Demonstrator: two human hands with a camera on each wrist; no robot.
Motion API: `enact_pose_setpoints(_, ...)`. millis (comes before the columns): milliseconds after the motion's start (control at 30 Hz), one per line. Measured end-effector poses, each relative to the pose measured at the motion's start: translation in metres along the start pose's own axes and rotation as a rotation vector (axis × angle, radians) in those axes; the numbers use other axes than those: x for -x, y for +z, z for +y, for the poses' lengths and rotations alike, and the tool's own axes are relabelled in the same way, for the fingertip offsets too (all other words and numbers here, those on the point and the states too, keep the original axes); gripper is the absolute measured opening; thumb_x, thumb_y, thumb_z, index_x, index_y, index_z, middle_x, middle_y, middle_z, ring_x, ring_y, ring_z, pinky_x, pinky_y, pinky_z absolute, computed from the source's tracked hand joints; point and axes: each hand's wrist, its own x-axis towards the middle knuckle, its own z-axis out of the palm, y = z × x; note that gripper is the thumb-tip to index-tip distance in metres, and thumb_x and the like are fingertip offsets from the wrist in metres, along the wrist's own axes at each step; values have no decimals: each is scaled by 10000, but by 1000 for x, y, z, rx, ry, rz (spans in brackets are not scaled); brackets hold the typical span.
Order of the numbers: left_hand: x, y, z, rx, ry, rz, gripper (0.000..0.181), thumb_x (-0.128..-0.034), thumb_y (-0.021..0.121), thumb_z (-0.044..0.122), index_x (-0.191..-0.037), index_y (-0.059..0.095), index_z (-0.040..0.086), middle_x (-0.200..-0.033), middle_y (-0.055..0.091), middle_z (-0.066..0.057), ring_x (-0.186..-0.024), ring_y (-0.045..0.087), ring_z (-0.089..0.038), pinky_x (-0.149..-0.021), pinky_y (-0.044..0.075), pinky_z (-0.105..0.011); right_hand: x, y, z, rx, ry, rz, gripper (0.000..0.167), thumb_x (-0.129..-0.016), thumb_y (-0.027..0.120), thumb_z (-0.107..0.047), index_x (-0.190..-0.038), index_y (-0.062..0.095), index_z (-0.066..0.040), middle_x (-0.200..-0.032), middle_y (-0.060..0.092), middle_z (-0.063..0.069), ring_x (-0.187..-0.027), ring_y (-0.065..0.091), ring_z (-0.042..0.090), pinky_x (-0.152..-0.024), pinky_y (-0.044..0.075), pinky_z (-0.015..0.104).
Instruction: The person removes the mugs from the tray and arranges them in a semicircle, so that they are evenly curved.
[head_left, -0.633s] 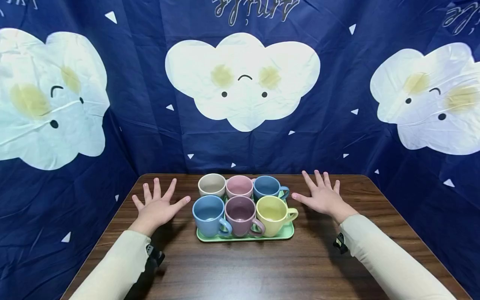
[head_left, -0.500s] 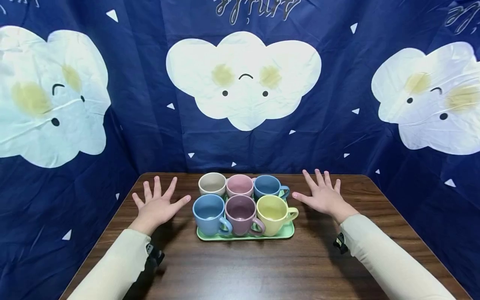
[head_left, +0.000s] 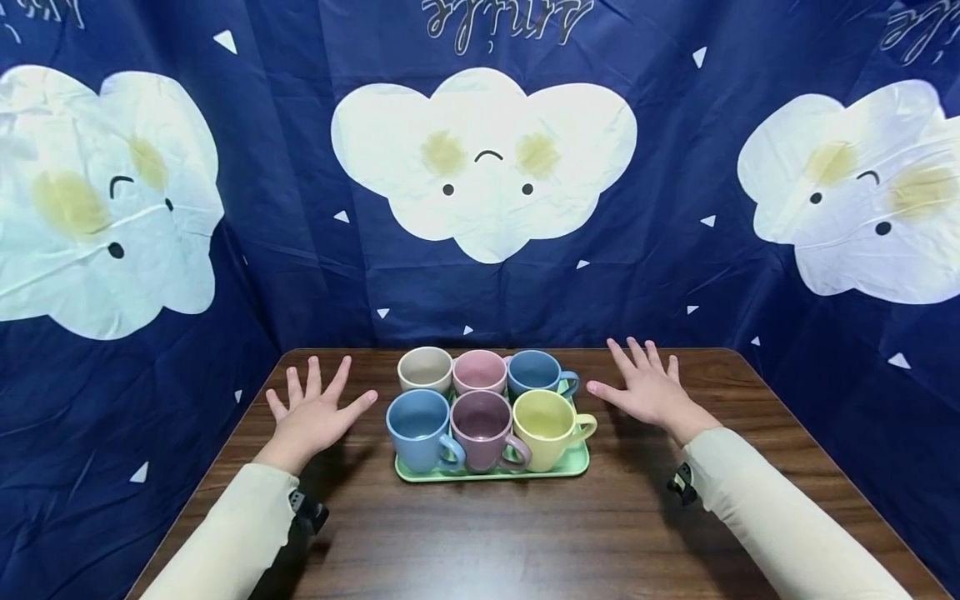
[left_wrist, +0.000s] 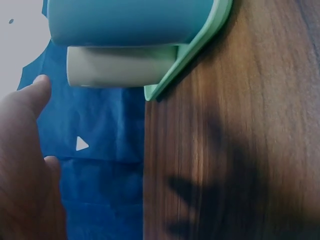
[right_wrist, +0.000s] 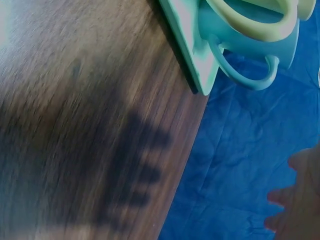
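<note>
Several mugs stand upright in two rows on a green tray. The front row has a light blue mug, a purple mug and a yellow mug; behind are a cream mug, a pink mug and a darker blue mug. My left hand, fingers spread and straight, hovers left of the tray, touching nothing. On the right, my right hand is likewise spread above the wood, its thumb near the yellow mug's handle, apart from it.
A brown wooden table bears the tray near its far edge. Dark blue cloth with white clouds and small triangles hangs behind the table and on both sides. Each wrist wears a black device.
The head view has shifted very slightly. Both hands have moved barely, the left thumb a little away from the mugs; the mugs and tray have stayed in place.
</note>
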Motion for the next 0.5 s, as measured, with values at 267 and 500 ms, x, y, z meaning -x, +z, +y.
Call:
enact_pose_setpoints(267, 7, 5, -3, 75, 4, -4, 952, -947, 311, 791, -1640, 38, 198, -1615, -148, -339, -1415, -263, -590, -1016, -183, -803, 2, 12, 7, -163, -32, 70, 868, -1006, 425, -643, -1617, 200, -69, -1648, 173, 264, -1497, 33, 546, -1111, -11, 766)
enact_pose_setpoints(500, 18, 17, -6, 135, -5, -67, 1042, -918, 431, 781, -1635, -8, 164, -1607, -142, -355, -1421, -248, -595, -1020, -190, -795, 16, 33, 18, -286, -115, 45, 768, -1051, 448, -499, -1597, 222, -10, -1636, 196, 277, -1499, 21, 540, -1121, -14, 749)
